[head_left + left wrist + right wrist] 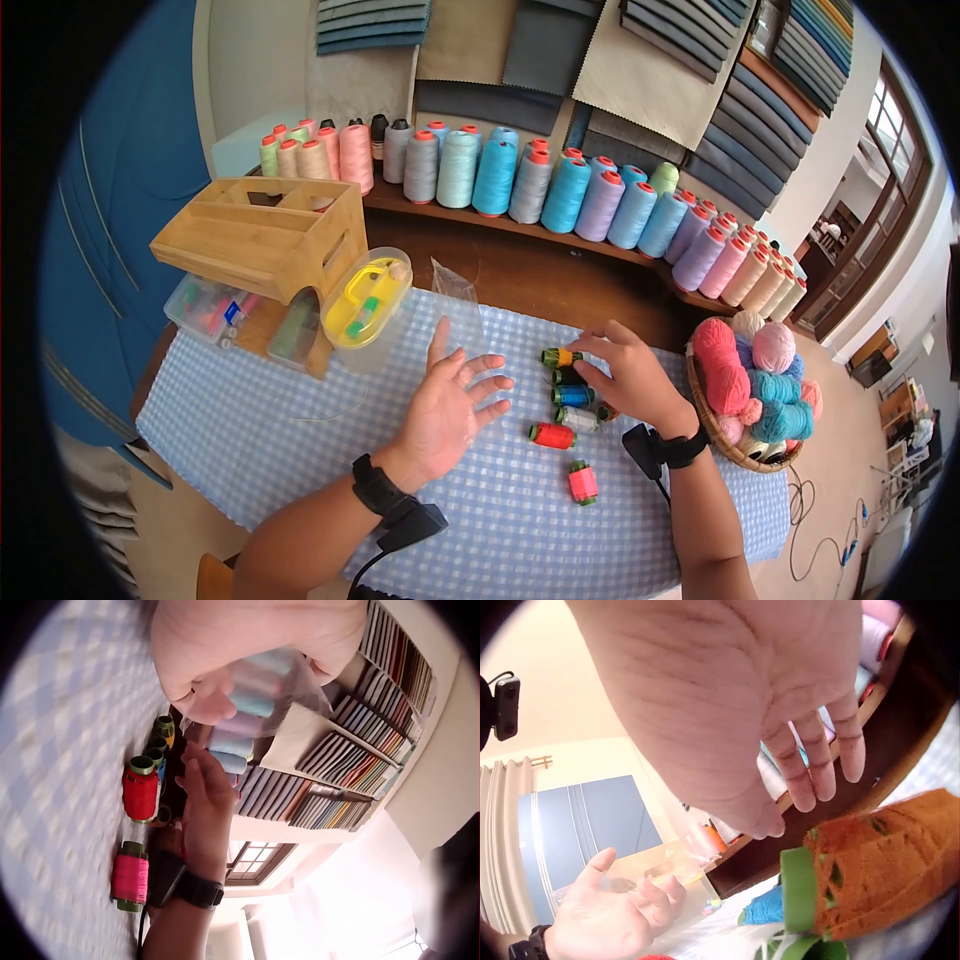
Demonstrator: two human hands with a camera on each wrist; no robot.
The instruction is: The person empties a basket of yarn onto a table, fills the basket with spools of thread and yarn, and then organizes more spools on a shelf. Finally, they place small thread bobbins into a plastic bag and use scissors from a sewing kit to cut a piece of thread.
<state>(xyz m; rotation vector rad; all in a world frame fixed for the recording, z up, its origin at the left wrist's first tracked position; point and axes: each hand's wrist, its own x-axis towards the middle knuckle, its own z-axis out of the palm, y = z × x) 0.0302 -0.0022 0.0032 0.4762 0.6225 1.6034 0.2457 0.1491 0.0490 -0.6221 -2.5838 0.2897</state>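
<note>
My left hand (440, 420) is held above the checked cloth, palm turned up and fingers spread. A clear plastic bag (458, 285) shows just beyond its fingers. My right hand (630, 372) reaches over small thread spools with green ends, its fingertips right by the yellow spool (562, 357). Below that lie a dark spool (568, 376), a blue spool (573, 396) and a white spool (577, 419). An orange spool (889, 862) is under the right palm. Nearer me are a red spool (552, 435) and a pink spool (582, 482).
A wooden organizer (250, 240) and a clear case with a yellow tray (366, 300) stand at left. A basket of yarn balls (700, 400) sits at right. Large thread cones (494, 178) line the shelf behind the checked cloth (400, 540).
</note>
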